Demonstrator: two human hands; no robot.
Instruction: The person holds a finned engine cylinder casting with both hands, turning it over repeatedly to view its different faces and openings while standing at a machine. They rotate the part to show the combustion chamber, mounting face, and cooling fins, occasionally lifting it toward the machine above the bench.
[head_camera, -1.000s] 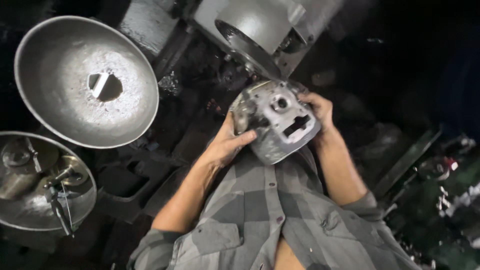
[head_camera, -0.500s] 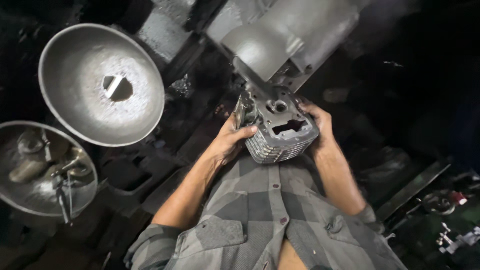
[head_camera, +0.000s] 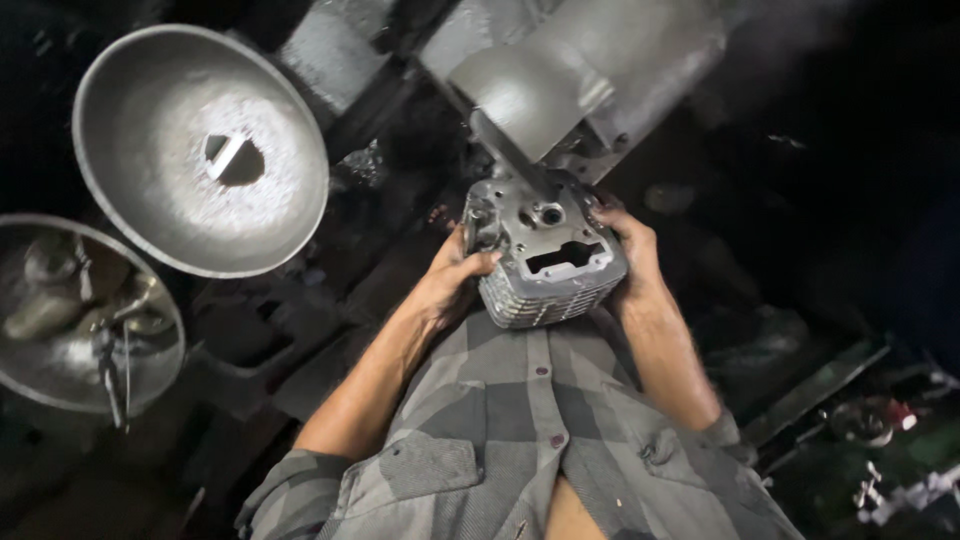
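Note:
I hold a grey finned metal engine block (head_camera: 548, 260) in front of my chest with both hands. My left hand (head_camera: 452, 283) grips its left side, thumb over the top edge. My right hand (head_camera: 630, 250) clasps its right side, fingers curled around the back. The block's flat top face, with a slot and a round hole, points up at the camera. Its far end sits right under the grey metal hood of a machine (head_camera: 560, 75), touching or nearly touching it; I cannot tell which.
A large round metal bowl (head_camera: 150, 110) with a hole in its middle stands at the upper left. Below it a second bowl (head_camera: 30, 370) holds several metal parts. Dark, greasy clutter surrounds me; small parts lie at the lower right (head_camera: 880, 420).
The block has moved up and away from my chest toward the machine's hood. It has also turned, so its top face now points more squarely at the camera.

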